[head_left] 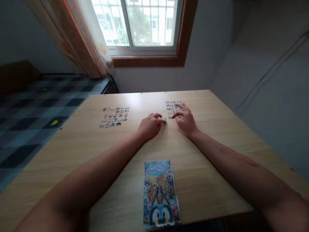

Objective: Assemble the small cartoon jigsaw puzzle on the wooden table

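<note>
My left hand (151,125) rests low over the middle of the table, thumb and index finger closed around a small light-blue jigsaw puzzle piece (164,118). Just to its right, my right hand (185,120) reaches over a block of loose puzzle pieces (171,105) laid out in rows. Its fingers are apart, the tips at or just above the pieces, and the hand covers part of that block. Nothing shows in its grasp. Near me lies a colourful picture sheet (160,193) lettered "Bluey", with a blue dog's face at its lower end.
Another group of puzzle pieces (114,117) is spread in rows on the left of the wooden table (116,180). Beyond the left edge stands a bed with a checked cover (29,119). A window (149,25) and curtain (77,35) are behind; a wall rises at the right.
</note>
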A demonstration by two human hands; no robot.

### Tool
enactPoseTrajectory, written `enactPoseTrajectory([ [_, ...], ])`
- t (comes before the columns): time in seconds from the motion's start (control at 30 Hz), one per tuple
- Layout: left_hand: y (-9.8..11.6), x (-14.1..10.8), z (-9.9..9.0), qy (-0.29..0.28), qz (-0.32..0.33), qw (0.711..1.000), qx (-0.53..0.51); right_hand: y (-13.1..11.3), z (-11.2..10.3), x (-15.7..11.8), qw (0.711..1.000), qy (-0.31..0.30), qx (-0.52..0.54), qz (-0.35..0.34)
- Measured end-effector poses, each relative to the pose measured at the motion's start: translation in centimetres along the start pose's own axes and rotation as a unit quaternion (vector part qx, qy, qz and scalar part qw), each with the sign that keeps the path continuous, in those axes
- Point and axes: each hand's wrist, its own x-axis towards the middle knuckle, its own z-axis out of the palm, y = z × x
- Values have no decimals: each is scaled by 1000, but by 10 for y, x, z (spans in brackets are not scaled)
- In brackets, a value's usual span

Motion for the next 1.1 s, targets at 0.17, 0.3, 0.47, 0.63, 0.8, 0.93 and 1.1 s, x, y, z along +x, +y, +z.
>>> enactPoseTrajectory([
  [0.17, 1, 0, 1, 18, -20, 1000, 1, -2, -2, 1, 1000, 18, 18, -9],
  [0.3, -1, 0, 2, 5, -11, 1000, 17, -2, -3, 2, 998, 44, 40, -7],
  [0.47, -1, -1, 1, 2, -18, 1000, 16, 0, -2, 3, 994, 84, 72, 16],
  [0.63, -1, -1, -2, 29, -64, 997, 24, 2, -1, 3, 990, 102, 88, 35],
  [0.8, -5, 0, 1, 33, -22, 999, 1, 2, -1, 3, 989, 104, 95, 42],
  [0.93, -9, 1, 4, 38, 17, 999, -25, 2, 0, 3, 989, 106, 97, 43],
  [1.1, -10, 2, 4, 24, 51, 998, -41, 3, 1, 4, 988, 110, 99, 41],
])
